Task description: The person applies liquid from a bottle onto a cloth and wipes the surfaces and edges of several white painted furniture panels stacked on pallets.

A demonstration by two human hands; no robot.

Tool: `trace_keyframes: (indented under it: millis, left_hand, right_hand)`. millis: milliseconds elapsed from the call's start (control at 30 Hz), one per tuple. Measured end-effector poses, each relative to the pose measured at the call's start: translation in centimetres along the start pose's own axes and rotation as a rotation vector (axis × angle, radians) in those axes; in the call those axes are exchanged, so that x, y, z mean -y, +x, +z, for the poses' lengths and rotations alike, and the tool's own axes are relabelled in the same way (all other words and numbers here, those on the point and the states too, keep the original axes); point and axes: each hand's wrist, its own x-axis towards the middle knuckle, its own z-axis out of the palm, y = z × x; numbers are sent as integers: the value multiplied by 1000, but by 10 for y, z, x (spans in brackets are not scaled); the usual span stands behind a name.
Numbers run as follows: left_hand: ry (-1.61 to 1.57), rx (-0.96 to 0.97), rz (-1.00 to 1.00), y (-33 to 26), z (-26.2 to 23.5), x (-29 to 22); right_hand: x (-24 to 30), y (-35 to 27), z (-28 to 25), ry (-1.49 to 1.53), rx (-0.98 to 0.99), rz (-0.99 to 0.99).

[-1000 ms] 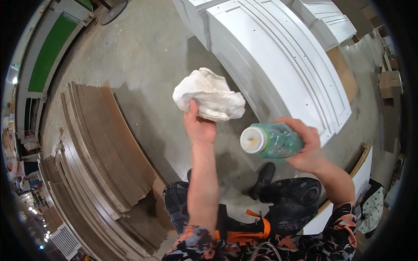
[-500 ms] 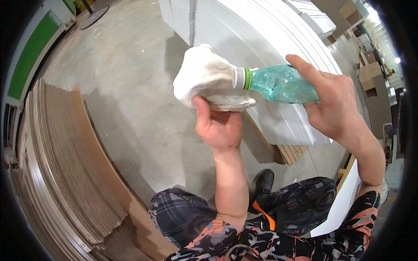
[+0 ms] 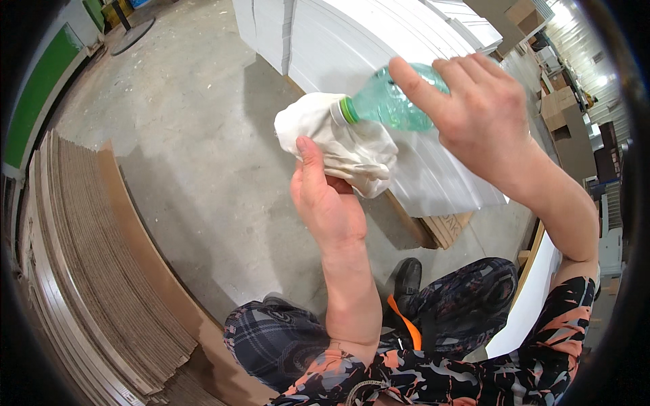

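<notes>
My left hand (image 3: 328, 196) is closed on a crumpled white cloth (image 3: 318, 132), its thumb pressed over the front of the fabric. A translucent green plastic bottle (image 3: 389, 101) is gripped in my right hand (image 3: 477, 111). The bottle tilts neck-down toward the left, and its white mouth with a green ring rests against the cloth. Some fingers of my left hand are hidden beneath the fabric.
A tall stack of white panels (image 3: 365, 47) stands beyond my hands, with wooden boards (image 3: 448, 229) under its near end. At left rises a stack of brown sheets (image 3: 115, 257). Concrete floor (image 3: 196, 122) lies between them. Cardboard boxes (image 3: 575, 128) are at far right.
The bottle has tipped more steeply, its body rising while its mouth shifts left across the cloth. My left hand has turned, and the cloth now spreads lower on its right side.
</notes>
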Motion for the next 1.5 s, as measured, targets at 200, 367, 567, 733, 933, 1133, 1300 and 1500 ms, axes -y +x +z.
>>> trace_keyframes:
  millis: [200, 367, 567, 733, 933, 1133, 1300, 1500]
  left_hand:
    - [-84, -50, -87, 0, 1, 5]
    - [-117, -3, -111, 3, 0, 14]
    - [-93, 19, -90, 6, -1, 11]
    - [-130, 8, -145, 4, 3, 15]
    - [-148, 16, -156, 7, -1, 20]
    - [-141, 0, -176, 3, 9, 20]
    - [-112, -1, -139, 5, 6, 29]
    - [-79, -29, -55, -8, 17, 34]
  right_hand:
    - [2, -10, 2, -32, -162, -124]
    - [-5, -5, 2, -66, -96, -66]
    - [0, -11, -11, -87, -99, -136]
    - [-11, -3, -2, -99, -134, -63]
    - [-2, -15, -7, -63, -176, -105]
    - [-8, -8, 0, -38, -198, -54]
    - [-19, -30, 13, -18, -198, -46]
    - [-17, -55, 5, 113, -61, 55]
